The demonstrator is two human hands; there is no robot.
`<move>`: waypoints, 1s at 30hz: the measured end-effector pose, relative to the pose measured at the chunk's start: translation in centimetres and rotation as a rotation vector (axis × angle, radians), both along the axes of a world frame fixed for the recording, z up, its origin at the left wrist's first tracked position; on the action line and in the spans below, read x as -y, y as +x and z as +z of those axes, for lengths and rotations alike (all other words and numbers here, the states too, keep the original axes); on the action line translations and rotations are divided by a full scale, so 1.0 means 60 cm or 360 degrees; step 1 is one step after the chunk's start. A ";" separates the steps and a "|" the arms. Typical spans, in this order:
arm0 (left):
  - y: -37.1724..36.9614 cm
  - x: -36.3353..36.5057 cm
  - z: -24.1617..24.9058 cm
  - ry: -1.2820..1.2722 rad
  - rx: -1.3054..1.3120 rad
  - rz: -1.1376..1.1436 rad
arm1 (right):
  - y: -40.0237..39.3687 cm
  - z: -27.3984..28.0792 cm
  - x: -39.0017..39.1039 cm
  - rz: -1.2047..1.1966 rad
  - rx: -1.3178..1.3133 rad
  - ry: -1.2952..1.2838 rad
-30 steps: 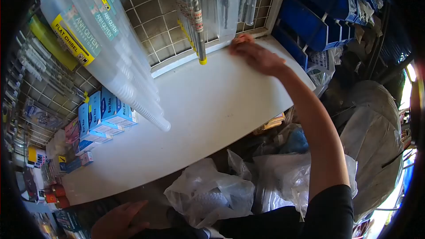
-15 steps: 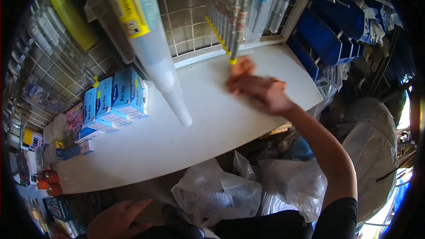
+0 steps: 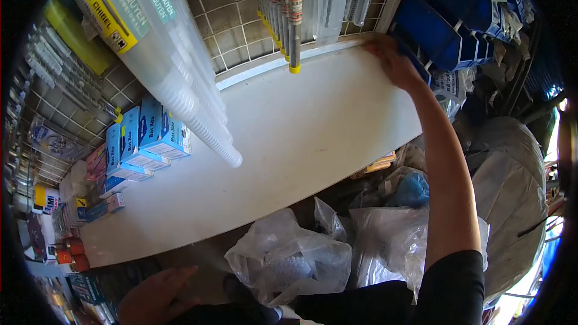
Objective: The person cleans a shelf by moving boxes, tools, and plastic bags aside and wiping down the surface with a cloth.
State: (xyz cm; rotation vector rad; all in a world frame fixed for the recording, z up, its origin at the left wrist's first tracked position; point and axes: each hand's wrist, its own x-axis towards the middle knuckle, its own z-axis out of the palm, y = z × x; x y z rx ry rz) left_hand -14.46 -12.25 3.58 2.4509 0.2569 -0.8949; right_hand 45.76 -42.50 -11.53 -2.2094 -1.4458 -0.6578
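Observation:
My right hand (image 3: 394,65) reaches to the far right corner of a white shelf board (image 3: 313,126), beside a blue rack. Its fingers are low against the board and smeared by motion, so I cannot make out whether anything is under or in them. My left hand (image 3: 158,294) hangs in shadow below the board's front edge at the lower left. Its fingers are stretched out, and I see nothing in it. Left of the right hand, drill bits with yellow tips (image 3: 294,30) hang over the board.
Clear plastic tubes with a yellow chisel label (image 3: 103,11) hang over the board's left half. Blue boxes (image 3: 159,129) stand at the left, red-capped items (image 3: 73,245) at the near left corner. Blue bins (image 3: 442,30) flank the right; plastic bags (image 3: 289,259) lie below.
My right hand has moved from the board's middle right to its far right corner. The view has shifted a little, and my left hand stays low at the left.

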 end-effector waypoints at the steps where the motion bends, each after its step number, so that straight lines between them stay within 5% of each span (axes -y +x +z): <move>1: 0.001 0.001 0.000 -0.0004 0.0008 0.0007 | 0.019 -0.015 0.007 0.0007 0.0008 -0.0004; 4: 0.003 0.002 0.010 -0.0076 -0.0054 0.0071 | -0.020 -0.019 -0.010 -0.0744 -0.0047 0.0040; 7: 0.007 0.003 0.018 -0.0060 -0.0130 0.0158 | -0.128 -0.010 -0.040 -0.0237 -0.0162 0.0018; 9: 0.007 0.003 0.011 -0.0120 -0.0145 0.0121 | -0.259 0.046 -0.088 0.0389 -0.0686 -0.0091; 11: 0.012 0.007 0.011 -0.0130 -0.0149 0.0118 | -0.358 0.073 -0.142 0.0859 -0.0471 -0.0203; 17: -0.004 0.003 -0.004 -0.0020 0.0040 -0.0032 | -0.390 0.013 -0.317 0.1254 -0.0508 0.0110; 22: 0.011 0.008 0.001 -0.0036 -0.0160 0.0030 | -0.301 0.020 -0.357 0.0943 -0.0568 0.0063; 26: 0.014 0.020 0.010 -0.0084 -0.0151 0.0102 | -0.225 0.022 -0.250 0.0917 -0.0771 0.0049; 28: 0.010 0.017 0.012 -0.0091 -0.0143 0.0126 | -0.192 0.048 -0.176 0.0361 -0.0677 -0.0266; 30: 0.000 0.007 0.000 -0.0083 -0.0068 0.0087 | -0.140 0.033 -0.122 0.0131 -0.0787 -0.0079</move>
